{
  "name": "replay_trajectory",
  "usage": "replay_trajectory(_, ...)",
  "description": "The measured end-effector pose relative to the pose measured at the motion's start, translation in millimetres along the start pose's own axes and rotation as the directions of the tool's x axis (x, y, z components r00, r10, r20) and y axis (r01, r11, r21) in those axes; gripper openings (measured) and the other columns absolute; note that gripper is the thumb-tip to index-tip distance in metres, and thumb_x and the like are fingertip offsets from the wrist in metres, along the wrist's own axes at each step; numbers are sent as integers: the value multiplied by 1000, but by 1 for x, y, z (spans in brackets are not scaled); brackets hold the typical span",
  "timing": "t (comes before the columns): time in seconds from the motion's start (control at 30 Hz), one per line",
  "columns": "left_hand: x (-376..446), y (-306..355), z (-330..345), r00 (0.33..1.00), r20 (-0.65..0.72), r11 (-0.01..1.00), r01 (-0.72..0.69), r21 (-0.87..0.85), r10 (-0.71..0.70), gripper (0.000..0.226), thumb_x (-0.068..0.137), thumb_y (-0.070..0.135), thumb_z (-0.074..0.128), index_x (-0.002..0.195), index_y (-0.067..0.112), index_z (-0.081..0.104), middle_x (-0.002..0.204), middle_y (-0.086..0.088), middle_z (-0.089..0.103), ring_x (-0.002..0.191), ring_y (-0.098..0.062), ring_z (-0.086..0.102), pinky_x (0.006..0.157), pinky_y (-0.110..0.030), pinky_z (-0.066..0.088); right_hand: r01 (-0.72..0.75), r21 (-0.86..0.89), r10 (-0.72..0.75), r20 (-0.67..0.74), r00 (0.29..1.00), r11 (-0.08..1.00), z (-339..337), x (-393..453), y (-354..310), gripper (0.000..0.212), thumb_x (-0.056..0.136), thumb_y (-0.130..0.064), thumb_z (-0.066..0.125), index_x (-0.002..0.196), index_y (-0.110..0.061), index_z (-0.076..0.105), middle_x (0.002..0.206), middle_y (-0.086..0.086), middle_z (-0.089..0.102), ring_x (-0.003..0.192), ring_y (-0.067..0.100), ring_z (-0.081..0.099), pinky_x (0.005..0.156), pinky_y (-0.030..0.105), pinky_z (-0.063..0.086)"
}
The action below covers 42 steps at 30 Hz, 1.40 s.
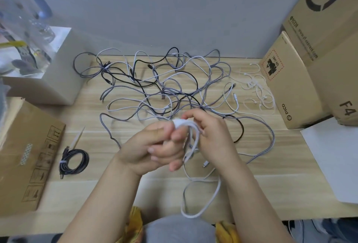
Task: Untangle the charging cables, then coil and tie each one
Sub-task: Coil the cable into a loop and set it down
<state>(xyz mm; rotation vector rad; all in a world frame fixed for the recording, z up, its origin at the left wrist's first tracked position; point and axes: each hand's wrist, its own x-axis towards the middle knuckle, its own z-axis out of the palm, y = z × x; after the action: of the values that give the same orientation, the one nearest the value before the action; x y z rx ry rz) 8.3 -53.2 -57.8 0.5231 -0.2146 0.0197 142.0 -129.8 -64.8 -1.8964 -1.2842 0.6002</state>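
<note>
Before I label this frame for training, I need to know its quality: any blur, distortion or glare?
Head view: strong wide-angle bending at the edges, where the cardboard boxes lean outward; the left hand and right hand gripping the white cable are slightly soft; the clear plastic bag at far left is blurred with pale reflections; lighting on the table is even, with faint shadows.

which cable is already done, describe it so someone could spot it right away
Start at the cardboard box on the table's left edge. Just right of it lies a black cable, wound into a flat coil and cinched with a pale tie. Every other cable is loose or in the hands.
</note>
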Motion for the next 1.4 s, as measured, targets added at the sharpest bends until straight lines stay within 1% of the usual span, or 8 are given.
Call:
replay_trajectory(0.17,-2,25,10,863,-305,852,-475,-220,403,31,99,20,42,117,-3,50,51,-2,33,49,-14,29,69,-26,37,-3,-195,50,233,971,981,11,-8,3,34,87,-52,44,96,-26,64,76,2,63,83,30,57,69,36,43)
replay_trajectory(0.4,11,24,-7,409,-675,780,-446,440,614,40,98,29,30,132,10,39,55,6,48,51,-7,51,72,-21,54,203,-243,-129,288,949,948,12,-16,-4,61,78,-70,20,85,-22,57,66,0,55,74,27,55,61,34,38)
replay_trajectory(0.53,18,9,-7,486,-683,814,-108,571,544,20,98,28,31,106,27,49,55,4,58,55,-9,56,73,-21,50,293,-306,-234,216,948,906,7,-17,-6,41,87,-54,32,63,-21,35,60,2,56,60,32,51,51,31,31)
replay_trajectory(0.77,11,-5,-18,621,-680,642,347,684,389,20,99,21,37,103,31,54,67,4,63,73,3,61,78,-14,43,341,-377,-365,7,931,861,2,-17,-3,28,77,-45,51,63,-23,61,60,-7,59,50,14,54,43,20,31)
replay_trajectory(0.93,5,-6,-8,716,-693,482,578,659,88,73,96,55,16,50,9,50,42,2,47,55,-14,51,70,-19,50,213,-129,-231,-138,963,968,-11,-12,-3,19,65,-40,70,74,-26,60,56,-15,50,51,1,43,50,26,39)
replay_trajectory(1.03,1,-6,-7,763,-645,610,523,596,-24,76,87,65,14,71,12,66,42,2,35,44,-13,38,74,-41,55,106,82,-93,-147,985,991,-16,-9,-2,14,65,-27,75,68,-31,63,60,-23,56,54,1,52,54,22,37)
replay_trajectory(1.17,-1,3,-3,902,-398,851,335,405,-166,82,79,78,30,100,8,69,44,11,32,37,-5,27,60,-25,50,53,384,-2,-131,991,922,-18,-5,5,28,78,-12,72,69,-38,67,73,-21,68,69,-2,61,66,14,45)
replay_trajectory(1.4,5,15,-3,983,-120,989,-136,52,142,82,87,65,35,125,-7,47,67,-4,35,57,-18,34,84,-36,42,-96,271,84,57,995,958,-2,-5,14,23,89,-33,54,68,-38,62,65,-19,60,65,-3,52,66,19,40)
